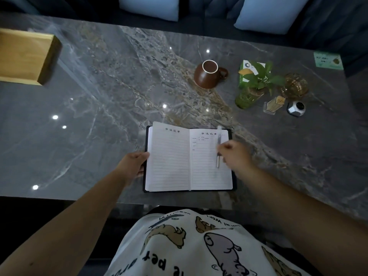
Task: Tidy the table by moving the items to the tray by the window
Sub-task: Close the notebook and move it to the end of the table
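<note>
An open lined notebook (171,160) with a dark cover lies near the front edge of the grey marble table (99,108). My left hand (132,165) grips the notebook's left edge. My right hand (236,156) is over the right page, its fingers closed on a silver pen (219,145) that points away from me. A brown mug (207,75) stands further back. The wooden tray (23,56) sits at the far left of the table.
At the right stand a green glass vase with a leafy plant (253,88), a green-and-white box (247,68), an amber glass globe (294,85), a toothpick holder (273,105) and a small faceted black-and-white object (296,108). A green card (328,60) lies at the far right corner. Blue cushions (270,12) lie beyond the table.
</note>
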{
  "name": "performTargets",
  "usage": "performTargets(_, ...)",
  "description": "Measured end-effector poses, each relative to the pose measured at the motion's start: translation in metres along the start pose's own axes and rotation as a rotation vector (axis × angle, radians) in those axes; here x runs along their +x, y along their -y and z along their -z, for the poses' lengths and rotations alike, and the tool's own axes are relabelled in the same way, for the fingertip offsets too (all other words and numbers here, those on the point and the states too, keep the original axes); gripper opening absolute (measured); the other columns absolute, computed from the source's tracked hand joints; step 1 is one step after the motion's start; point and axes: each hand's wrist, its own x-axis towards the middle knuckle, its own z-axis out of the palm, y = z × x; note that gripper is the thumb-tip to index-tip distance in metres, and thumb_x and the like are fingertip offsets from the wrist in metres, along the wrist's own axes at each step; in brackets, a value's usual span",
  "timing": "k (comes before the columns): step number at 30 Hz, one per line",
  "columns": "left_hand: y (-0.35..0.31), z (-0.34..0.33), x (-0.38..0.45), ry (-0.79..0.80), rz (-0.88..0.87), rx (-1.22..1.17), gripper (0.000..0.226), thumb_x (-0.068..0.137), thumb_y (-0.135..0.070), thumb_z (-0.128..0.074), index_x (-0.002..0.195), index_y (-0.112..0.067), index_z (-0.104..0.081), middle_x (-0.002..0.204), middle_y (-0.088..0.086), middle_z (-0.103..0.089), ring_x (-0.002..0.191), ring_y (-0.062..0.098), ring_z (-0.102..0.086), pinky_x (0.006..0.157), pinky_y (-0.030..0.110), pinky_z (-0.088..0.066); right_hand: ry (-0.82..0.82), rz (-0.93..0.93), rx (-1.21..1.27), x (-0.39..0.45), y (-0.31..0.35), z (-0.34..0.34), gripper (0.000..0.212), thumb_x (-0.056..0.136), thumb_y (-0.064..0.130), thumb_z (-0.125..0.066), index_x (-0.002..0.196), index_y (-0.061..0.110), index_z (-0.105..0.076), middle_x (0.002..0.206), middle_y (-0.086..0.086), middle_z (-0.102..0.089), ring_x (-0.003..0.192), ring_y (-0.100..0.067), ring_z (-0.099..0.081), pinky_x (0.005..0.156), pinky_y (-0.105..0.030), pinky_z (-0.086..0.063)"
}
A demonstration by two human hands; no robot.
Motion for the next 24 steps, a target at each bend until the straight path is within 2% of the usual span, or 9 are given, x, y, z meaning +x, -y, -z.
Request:
performTargets(2,-0.001,0.001,-0.001,0.043,0.019,-0.034,0.034,0.09,-0.045,-0.05,0.104,-0.021,-0.07,0.097,-0.002,-0.075,0.089,0.017,-0.071,0.073,0.032,-0.051,0.086,0.02,-0.091,-0.003,-0.009,-0.022,0.018,0.089,0.029,-0.065,0.077,0.016,-0.064,0.076,0.002,-0.069,0.063,-0.014,-0.063,0.056,-0.028,-0.052)
performTargets(5,-0.001,0.002,-0.001,0.058,0.01,-0.024,0.04,0.084,-0.052,-0.05,0.102,-0.023,-0.071,0.097,-0.002,-0.075,0.089,0.016,-0.071,0.079,0.035,-0.052,0.129,0.069,-0.221,-0.007,-0.013,-0.051,0.018,0.088,0.031,-0.064,0.077,0.016,-0.065,0.077,0.003,-0.069,0.071,-0.016,-0.065,0.067,-0.033,-0.054)
performTargets(12,0.009,0.003,0.003,0.051,-0.069,0.021,0.014,0.092,-0.029,-0.062,0.101,-0.021,-0.07,0.096,-0.004,-0.075,0.088,0.012,-0.071,0.08,0.034,-0.054,0.181,0.145,-0.409,-0.006,-0.004,-0.073,0.029,0.088,0.033,-0.063,0.068,0.012,-0.065,0.062,0.001,-0.064,0.057,-0.016,-0.059,0.051,-0.024,-0.043)
performTargets(16,0.01,0.003,0.006,0.042,-0.069,0.03,0.011,0.092,-0.028,-0.062,0.097,-0.023,-0.071,0.096,-0.004,-0.075,0.088,0.012,-0.071,0.077,0.032,-0.054,0.192,0.14,-0.421,-0.001,0.006,-0.076,0.034,0.087,0.032,-0.065,0.063,0.007,-0.065,0.054,-0.001,-0.062,0.052,-0.017,-0.059,0.057,-0.029,-0.049)
performTargets(19,0.01,0.005,0.006,0.051,-0.068,0.034,0.011,0.092,-0.028,-0.062,0.095,-0.026,-0.072,0.097,-0.005,-0.075,0.089,0.013,-0.071,0.077,0.032,-0.054,0.21,0.125,-0.43,0.002,0.011,-0.075,0.04,0.086,0.038,-0.067,0.071,0.001,-0.066,0.062,-0.011,-0.067,0.057,-0.023,-0.062,0.061,-0.033,-0.053)
performTargets(24,0.007,0.003,0.001,0.036,-0.087,0.053,0.011,0.092,-0.029,-0.062,0.093,-0.029,-0.072,0.096,-0.006,-0.075,0.087,0.011,-0.071,0.074,0.029,-0.053,0.239,0.116,-0.439,0.002,0.006,-0.07,0.042,0.087,0.041,-0.065,0.062,0.008,-0.06,0.064,-0.008,-0.067,0.064,-0.026,-0.069,0.063,-0.035,-0.055)
